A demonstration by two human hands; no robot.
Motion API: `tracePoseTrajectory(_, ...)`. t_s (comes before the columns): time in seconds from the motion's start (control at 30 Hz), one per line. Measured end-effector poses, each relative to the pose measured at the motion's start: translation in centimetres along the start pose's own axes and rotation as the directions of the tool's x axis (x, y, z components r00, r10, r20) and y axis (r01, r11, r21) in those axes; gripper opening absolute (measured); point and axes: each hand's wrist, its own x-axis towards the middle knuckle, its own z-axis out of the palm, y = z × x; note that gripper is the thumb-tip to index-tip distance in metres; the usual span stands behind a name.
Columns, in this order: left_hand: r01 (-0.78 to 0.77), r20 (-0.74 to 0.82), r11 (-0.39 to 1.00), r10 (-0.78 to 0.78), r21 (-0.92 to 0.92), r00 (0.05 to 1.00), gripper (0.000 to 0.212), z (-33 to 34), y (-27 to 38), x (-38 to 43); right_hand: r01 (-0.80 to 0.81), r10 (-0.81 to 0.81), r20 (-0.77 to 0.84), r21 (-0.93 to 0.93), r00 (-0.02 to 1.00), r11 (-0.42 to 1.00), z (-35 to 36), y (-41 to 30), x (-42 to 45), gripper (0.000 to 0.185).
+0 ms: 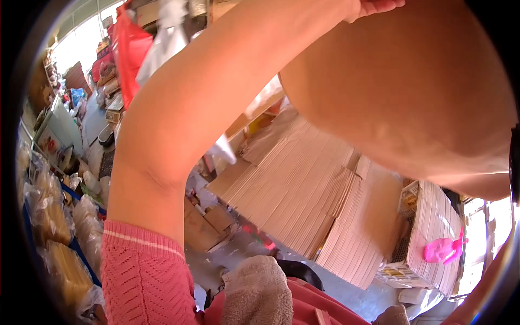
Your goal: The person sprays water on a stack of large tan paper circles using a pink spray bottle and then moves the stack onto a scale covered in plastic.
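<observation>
My left arm, in a pink knitted sleeve (144, 272), bends up across the view. Part of my left hand (378, 6) shows at the top edge, its fingertips beside a large bare skin surface (398, 97). That surface, very close to the camera, fills the upper right; it looks like my right arm or hand, but which part cannot be told. Whether either hand holds anything is hidden. Beyond lie stacks of flattened cardboard boxes (288, 183). A beige towel (258, 292) lies over pink clothing at the lower middle. A clear pink pump bottle (443, 250) lies on stacked cardboard at the right.
Plastic-wrapped yellowish packages (67, 272) fill a blue-framed rack at lower left. A red plastic bag (130, 53) and a white plastic bag (166, 44) hang upper left, before cluttered goods. An open cardboard box (203, 227) stands on the floor. Plastic crates (400, 274) stand at lower right.
</observation>
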Motion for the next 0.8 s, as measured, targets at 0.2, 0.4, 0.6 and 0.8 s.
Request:
tracePoseTrajectory(0.2, -0.044, -0.113, 0.998, 0.040, -0.034, 0.993, 0.032, -4.1, 6.3, -11.4, 0.187, -0.176, 0.088, -0.139, 0.980, 0.972, 3.8, -10.2, -5.8, 0.047)
tracePoseTrajectory(0.4, -0.089, -0.272, 0.992, 0.109, 0.085, 0.956, 0.029, -11.0, 11.4, -21.1, 0.307, -0.281, 0.171, -0.152, 0.944, 0.940, 7.2, -13.7, -9.0, 0.054)
tracePoseTrajectory(0.6, -0.162, -0.419, 0.946, 0.273, 0.282, 0.866, 0.033, -18.6, 20.8, -31.3, 0.423, -0.399, 0.252, -0.048, 0.882, 0.905, 13.6, -15.4, -10.3, 0.061)
tracePoseTrajectory(0.8, -0.293, -0.540, 0.804, 0.572, 0.518, 0.617, 0.022, -25.5, 26.8, -38.5, 0.399, -0.421, 0.202, 0.141, 0.884, 0.906, 26.6, -28.4, -17.4, 0.060)
